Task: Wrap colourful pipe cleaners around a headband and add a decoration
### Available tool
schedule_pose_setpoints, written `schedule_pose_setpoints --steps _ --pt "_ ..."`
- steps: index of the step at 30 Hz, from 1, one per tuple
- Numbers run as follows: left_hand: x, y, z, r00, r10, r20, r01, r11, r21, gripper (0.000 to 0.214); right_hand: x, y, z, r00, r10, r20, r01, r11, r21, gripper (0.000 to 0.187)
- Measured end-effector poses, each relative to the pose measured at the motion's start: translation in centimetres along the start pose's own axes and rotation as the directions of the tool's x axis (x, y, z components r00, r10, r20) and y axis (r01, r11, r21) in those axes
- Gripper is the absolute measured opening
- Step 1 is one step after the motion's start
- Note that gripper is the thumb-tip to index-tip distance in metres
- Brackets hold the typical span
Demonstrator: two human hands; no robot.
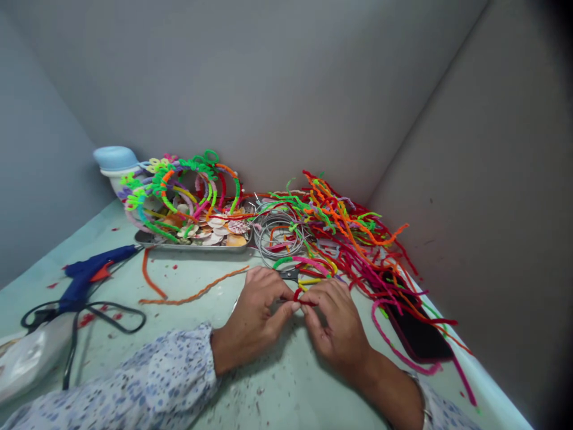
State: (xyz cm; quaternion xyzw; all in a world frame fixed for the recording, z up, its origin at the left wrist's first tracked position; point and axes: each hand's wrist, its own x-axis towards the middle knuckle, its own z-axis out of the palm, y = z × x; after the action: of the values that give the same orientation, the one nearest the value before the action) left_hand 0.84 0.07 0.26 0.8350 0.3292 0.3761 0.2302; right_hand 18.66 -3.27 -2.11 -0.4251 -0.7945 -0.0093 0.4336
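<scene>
Between my two hands, above the near middle of the table, is a short red pipe cleaner [297, 294] bent into a small loop. My left hand [259, 313] pinches it with thumb and forefinger from the left. From the right, my right hand [335, 322] pinches it too, its fingertips almost touching the left ones. Parts of the red piece are hidden by my fingers. Just beyond the hands lie scissors [290, 274] with dark blades, partly covered, and a multicoloured pipe-cleaner band [308, 261].
A metal tray [197, 245] holds shells and pipe-cleaner hoops [179, 185]. Beside it lie coiled wire [273, 239] and a heap of pipe cleaners [349, 239] partly over a phone [416, 328]. At left are a blue glue gun [87, 275], its cord, and a blue-lidded container [117, 160].
</scene>
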Motion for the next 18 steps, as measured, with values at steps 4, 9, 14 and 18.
schedule_pose_setpoints --steps 4,9,14,18 --pt "-0.05 0.10 -0.09 1.000 0.011 0.009 -0.011 1.000 0.001 0.013 0.00 -0.01 0.00 1.000 -0.004 0.010 0.004 1.000 0.011 0.012" --pt "0.01 -0.05 -0.04 0.999 -0.019 0.035 0.020 1.000 -0.009 0.020 -0.17 0.07 0.18 0.999 -0.008 0.033 0.007 1.000 0.013 0.012" --pt "0.07 -0.21 0.14 0.997 -0.059 0.042 0.061 0.998 -0.034 0.023 -0.13 0.07 0.18 0.999 -0.008 0.038 0.008 1.000 0.010 0.011" --pt "0.01 -0.15 0.26 0.995 -0.094 0.035 0.096 0.992 -0.080 0.023 -0.07 -0.04 0.13 0.999 -0.012 0.041 0.011 1.000 0.016 0.012"
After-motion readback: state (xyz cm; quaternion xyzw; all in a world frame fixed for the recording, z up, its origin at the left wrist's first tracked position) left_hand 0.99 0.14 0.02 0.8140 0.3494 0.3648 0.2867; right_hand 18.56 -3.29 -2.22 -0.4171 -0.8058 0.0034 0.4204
